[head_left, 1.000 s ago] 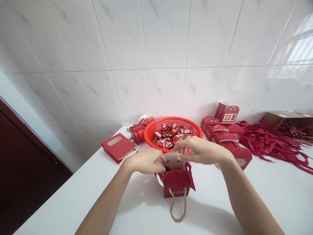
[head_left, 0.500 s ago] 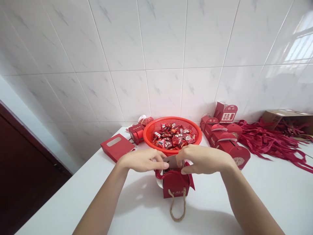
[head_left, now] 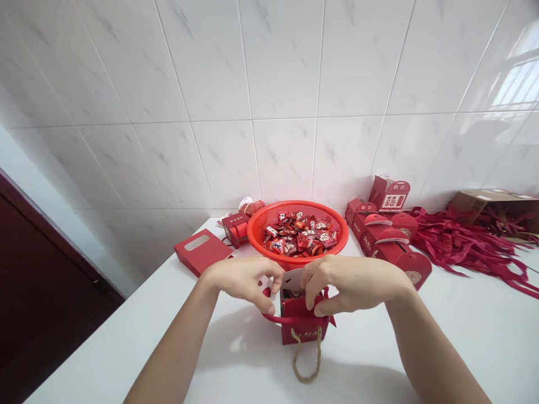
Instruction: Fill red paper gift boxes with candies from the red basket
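Evidently, the relation that counted was a sideways one: the small red cardboard box with printed lettering (head_left: 307,330) stood upright between your two hands on the smooth white surface (head_left: 484,336), its top unclosed. Your bare right hand (head_left: 347,285) was the nearer, fingertips over the box's right half, at the red front flap. Could not tell whether they pinched it or only rested there. Your bare left hand (head_left: 246,283) sat at the box's left side, thumb and forefinger visibly apart, close to the white side flap and the glossy red ribbon (head_left: 290,320) that ran across the front.

Lengthwise axis of the box: unclear, hands in the way. Its pale inner rear panel (head_left: 292,278) rose on the side facing the surface's far edge; the twisted tan rope handle (head_left: 306,379) drooped the opposite way, toward the near edge, which lay out of view. Just behind, toward the far edge, you had the round orange-red plastic basket (head_left: 254,238) of wrapped sweets (head_left: 298,233). A flat red carton with an oblong window (head_left: 204,252) lay by the left edge.
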A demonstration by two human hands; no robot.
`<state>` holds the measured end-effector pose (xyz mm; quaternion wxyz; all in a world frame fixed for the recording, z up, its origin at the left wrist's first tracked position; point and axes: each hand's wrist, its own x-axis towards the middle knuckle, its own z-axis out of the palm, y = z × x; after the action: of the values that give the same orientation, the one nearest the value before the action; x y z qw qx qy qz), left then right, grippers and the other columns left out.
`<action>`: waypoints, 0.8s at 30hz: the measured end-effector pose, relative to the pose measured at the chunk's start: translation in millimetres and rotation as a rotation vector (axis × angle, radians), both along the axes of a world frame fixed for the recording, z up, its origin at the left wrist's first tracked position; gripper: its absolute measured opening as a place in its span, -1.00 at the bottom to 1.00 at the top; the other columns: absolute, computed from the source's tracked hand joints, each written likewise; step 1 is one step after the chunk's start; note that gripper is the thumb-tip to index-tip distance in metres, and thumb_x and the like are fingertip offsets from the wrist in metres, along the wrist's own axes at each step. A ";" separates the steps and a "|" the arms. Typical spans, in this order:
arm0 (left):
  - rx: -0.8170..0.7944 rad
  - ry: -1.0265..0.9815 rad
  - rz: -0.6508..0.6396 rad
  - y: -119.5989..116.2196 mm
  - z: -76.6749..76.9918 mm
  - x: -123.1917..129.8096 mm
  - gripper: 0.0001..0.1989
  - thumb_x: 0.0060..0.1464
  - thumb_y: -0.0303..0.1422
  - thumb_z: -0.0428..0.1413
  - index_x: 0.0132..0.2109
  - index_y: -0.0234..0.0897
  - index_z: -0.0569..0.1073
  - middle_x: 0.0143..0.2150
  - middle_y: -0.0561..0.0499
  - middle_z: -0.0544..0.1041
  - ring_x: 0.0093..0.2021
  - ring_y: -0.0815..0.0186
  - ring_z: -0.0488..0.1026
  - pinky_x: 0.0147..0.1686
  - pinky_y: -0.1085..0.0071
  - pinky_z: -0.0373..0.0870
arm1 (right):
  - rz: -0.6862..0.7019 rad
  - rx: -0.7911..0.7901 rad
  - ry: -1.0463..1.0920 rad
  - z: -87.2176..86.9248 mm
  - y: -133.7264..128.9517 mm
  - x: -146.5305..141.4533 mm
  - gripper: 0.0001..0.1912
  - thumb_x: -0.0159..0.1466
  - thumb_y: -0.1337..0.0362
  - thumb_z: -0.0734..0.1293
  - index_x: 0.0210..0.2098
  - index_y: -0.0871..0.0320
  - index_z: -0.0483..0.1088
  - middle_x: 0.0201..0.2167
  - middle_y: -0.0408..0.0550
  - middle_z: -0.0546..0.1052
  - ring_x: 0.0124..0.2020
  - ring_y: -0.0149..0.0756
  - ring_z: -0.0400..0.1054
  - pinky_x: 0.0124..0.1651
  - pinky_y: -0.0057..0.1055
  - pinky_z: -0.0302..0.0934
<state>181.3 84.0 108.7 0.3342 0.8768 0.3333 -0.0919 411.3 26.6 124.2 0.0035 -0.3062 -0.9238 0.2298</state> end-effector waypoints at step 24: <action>0.184 0.004 -0.021 -19.0 -1.2 9.3 -0.62 -0.19 -0.35 0.37 -0.30 -0.21 0.32 -0.19 0.12 0.44 -0.16 0.27 0.37 -0.37 0.46 0.16 | -0.518 0.252 -0.341 -12.4 8.6 -12.5 -0.69 0.09 0.23 0.52 -0.27 0.18 0.38 -0.36 -0.04 0.51 -0.31 -0.16 0.41 -0.45 -0.39 -0.13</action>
<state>190.6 65.1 107.5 0.2506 0.9070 0.3319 -0.0664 398.8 35.2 111.8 -0.0550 -0.5621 -0.8237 0.0508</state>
